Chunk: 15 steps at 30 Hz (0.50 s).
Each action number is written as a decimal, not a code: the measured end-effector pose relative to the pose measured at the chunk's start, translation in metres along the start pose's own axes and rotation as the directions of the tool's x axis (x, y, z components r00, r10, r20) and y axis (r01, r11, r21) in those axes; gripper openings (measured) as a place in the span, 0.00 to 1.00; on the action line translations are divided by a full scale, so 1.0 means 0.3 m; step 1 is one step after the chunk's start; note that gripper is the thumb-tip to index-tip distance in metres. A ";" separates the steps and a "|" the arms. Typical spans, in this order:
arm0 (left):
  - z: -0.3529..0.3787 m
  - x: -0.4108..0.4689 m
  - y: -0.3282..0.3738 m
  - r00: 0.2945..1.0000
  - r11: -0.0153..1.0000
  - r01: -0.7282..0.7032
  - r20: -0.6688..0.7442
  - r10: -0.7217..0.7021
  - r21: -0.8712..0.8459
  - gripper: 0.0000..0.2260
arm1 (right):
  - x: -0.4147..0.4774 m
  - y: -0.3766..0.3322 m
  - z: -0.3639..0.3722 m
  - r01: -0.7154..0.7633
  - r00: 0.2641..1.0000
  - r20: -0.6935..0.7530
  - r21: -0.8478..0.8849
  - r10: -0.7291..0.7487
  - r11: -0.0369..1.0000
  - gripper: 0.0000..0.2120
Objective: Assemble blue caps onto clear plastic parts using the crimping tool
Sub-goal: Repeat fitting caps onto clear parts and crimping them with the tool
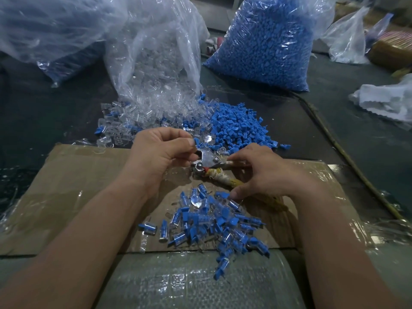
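Note:
The crimping tool [208, 160] has a metal head and taped handles and lies over the cardboard sheet [73, 192] at the centre. My right hand [265, 175] grips its handles. At the tool's jaws, my left hand [160, 148] pinches something small and clear between thumb and fingers; what it is I cannot make out. A heap of assembled parts [211, 221], clear with blue caps, lies in front of the tool. Loose blue caps [240, 128] and loose clear parts [138, 121] are piled just behind my hands.
An open bag of clear parts [156, 56] stands behind the piles. A full bag of blue caps [267, 43] stands at the back right. More plastic bags lie at the back left and far right. A thin stick [347, 157] runs along the right.

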<state>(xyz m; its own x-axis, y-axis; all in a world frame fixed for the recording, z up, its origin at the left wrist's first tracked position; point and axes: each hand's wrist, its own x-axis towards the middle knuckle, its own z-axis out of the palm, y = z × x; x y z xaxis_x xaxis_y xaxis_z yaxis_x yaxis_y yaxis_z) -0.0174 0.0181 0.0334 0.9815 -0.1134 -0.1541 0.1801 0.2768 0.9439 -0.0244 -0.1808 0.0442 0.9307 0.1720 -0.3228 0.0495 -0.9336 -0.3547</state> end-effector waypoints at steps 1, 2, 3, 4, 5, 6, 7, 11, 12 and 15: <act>0.000 0.001 0.001 1.000 1.000 0.000 0.005 0.000 -0.002 0.09 | -0.002 -0.006 0.002 0.004 1.000 -0.016 -0.014 -0.005 1.000 0.36; 0.000 0.002 0.000 1.000 1.000 -0.001 0.009 0.001 -0.002 0.08 | -0.002 -0.011 0.003 0.011 0.999 -0.034 -0.028 -0.011 1.000 0.34; 0.000 0.004 -0.001 1.000 1.000 -0.001 0.010 0.001 -0.005 0.08 | -0.001 -0.015 0.003 0.013 0.999 -0.051 -0.033 -0.015 0.999 0.32; -0.001 0.006 -0.003 1.000 1.000 -0.002 0.008 0.002 -0.010 0.08 | -0.001 -0.020 0.003 0.009 0.998 -0.066 -0.030 -0.011 1.000 0.29; -0.002 0.008 -0.003 1.000 1.000 -0.003 0.005 0.003 -0.019 0.08 | 0.001 -0.025 0.002 0.001 0.997 -0.081 -0.025 -0.003 1.000 0.26; -0.003 0.010 -0.005 1.000 1.000 -0.004 0.001 0.004 -0.030 0.08 | 0.002 -0.031 0.003 -0.009 0.995 -0.099 -0.026 0.006 1.000 0.22; -0.004 0.012 -0.006 1.000 0.999 -0.006 -0.001 0.005 -0.041 0.07 | 0.004 -0.036 0.005 -0.015 0.993 -0.119 -0.037 0.010 0.999 0.19; -0.009 0.014 -0.007 1.000 0.998 -0.027 0.014 0.028 -0.054 0.05 | 0.011 -0.054 0.020 -0.017 0.982 -0.187 -0.129 -0.007 0.992 0.07; -0.010 0.015 -0.007 0.999 0.998 -0.033 0.016 0.034 -0.055 0.04 | 0.011 -0.055 0.023 -0.020 0.980 -0.201 -0.143 -0.009 0.990 0.06; -0.014 0.023 -0.009 0.999 0.997 -0.052 0.004 0.052 -0.061 0.04 | 0.015 -0.044 0.025 -0.026 0.965 -0.262 -0.154 -0.015 0.988 0.05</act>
<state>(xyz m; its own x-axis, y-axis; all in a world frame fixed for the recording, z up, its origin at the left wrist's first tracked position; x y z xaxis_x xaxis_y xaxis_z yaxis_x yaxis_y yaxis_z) -0.0108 0.0206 0.0286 0.9893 -0.1023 -0.1038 0.1329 0.3402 0.9309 -0.0236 -0.1653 0.0409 0.9922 0.0982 -0.0762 0.0806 -0.9750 -0.2071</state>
